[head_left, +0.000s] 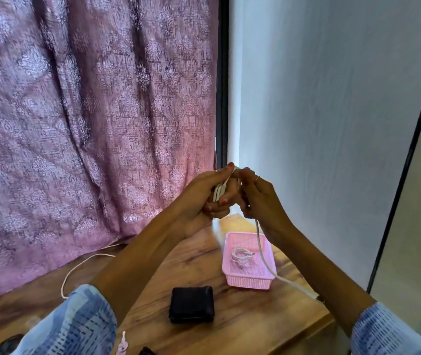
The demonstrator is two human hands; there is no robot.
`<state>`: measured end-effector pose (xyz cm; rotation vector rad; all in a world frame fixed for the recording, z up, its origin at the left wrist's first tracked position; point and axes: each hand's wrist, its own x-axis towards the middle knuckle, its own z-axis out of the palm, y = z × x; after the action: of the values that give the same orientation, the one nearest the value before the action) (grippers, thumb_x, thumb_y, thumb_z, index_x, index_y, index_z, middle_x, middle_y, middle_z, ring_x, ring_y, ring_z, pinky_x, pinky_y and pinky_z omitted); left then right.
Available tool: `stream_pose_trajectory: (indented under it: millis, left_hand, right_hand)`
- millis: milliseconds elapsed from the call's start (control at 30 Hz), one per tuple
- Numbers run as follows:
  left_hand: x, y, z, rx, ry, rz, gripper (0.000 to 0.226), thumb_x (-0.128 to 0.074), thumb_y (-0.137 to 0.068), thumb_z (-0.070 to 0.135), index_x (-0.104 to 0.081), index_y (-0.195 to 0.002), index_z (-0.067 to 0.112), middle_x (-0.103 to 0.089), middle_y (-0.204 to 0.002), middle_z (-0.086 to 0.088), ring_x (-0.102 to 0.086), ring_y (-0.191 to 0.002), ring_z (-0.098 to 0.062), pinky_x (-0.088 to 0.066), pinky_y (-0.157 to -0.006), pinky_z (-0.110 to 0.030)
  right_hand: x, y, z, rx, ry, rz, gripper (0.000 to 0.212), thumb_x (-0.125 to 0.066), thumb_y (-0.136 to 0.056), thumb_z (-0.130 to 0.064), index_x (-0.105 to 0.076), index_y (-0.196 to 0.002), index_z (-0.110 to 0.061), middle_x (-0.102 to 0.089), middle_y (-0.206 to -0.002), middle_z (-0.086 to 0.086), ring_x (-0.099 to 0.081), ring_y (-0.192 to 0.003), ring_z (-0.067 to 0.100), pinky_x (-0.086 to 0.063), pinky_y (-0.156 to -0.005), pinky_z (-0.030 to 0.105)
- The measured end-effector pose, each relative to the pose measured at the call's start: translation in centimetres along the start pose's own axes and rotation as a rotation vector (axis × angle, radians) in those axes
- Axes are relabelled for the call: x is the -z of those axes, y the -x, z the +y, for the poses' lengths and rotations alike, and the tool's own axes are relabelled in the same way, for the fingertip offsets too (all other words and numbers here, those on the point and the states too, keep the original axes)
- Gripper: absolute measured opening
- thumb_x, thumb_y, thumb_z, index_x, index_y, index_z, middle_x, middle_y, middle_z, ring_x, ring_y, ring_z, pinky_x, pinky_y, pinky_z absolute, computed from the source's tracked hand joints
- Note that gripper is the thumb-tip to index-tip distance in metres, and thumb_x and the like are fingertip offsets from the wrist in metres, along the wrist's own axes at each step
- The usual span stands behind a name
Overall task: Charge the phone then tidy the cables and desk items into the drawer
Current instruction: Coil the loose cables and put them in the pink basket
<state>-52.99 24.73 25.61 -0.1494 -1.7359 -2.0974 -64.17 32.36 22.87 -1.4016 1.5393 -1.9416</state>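
Several loops of one white charging cable (pixel 263 249) are gripped between the thumb and curled fingers of the left hand (pixel 204 198), and the strand beside them is pinched by the curled fingers of the right hand (pixel 258 198), both raised above the wooden desk (pixel 191 260). From the right hand the cable is hung down across one pink plastic basket (pixel 249 280), in which one coiled white cable (pixel 241 256) is held. One black wallet (pixel 191 304) is laid near the basket.
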Motion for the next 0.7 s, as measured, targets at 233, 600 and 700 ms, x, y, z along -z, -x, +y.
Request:
stream_pose_trajectory:
  millis: [233, 600, 700]
  left_hand:
    - [0.8, -0.5, -0.5, -0.111, 0.262, 0.055, 0.03, -0.038, -0.094, 0.021, -0.053, -0.114, 0.005, -0.059, -0.063, 0.006, -0.034, -0.033, -0.003, -0.02, -0.037, -0.017]
    - [6.3, 0.8, -2.3, -0.382, -0.858, 0.289, 0.027, -0.036, -0.101, 0.015, -0.044, -0.116, 0.036, -0.064, -0.109, -0.005, -0.063, -0.066, -0.016, -0.052, -0.063, -0.027]
    - [8.2, 2.2, -3.5, -0.292, -1.034, 0.221, 0.028, -0.037, -0.102, 0.019, -0.037, -0.129, 0.014, -0.064, -0.104, -0.003, -0.066, -0.09, -0.02, -0.054, -0.086, -0.037]
  right_hand:
    - [-2.3, 2.1, 2.4, -0.226, 0.076, -0.097, 0.037, -0.035, -0.1, -0.036, -0.056, -0.082, -0.012, -0.044, -0.058, 0.005, -0.033, -0.041, 0.009, -0.025, -0.043, 0.022]
    - [-7.6, 3.1, 0.5, -0.145, 0.732, -0.256, 0.029, -0.043, -0.099, -0.024, -0.065, -0.107, -0.008, -0.07, -0.093, 0.0, -0.059, -0.064, 0.006, -0.047, -0.071, 0.017]
    - [-8.0, 3.6, -0.1, -0.075, 0.886, -0.308, 0.026, -0.05, -0.097, -0.023, -0.067, -0.103, -0.005, -0.069, -0.091, 0.004, -0.052, -0.061, 0.003, -0.04, -0.063, 0.015]
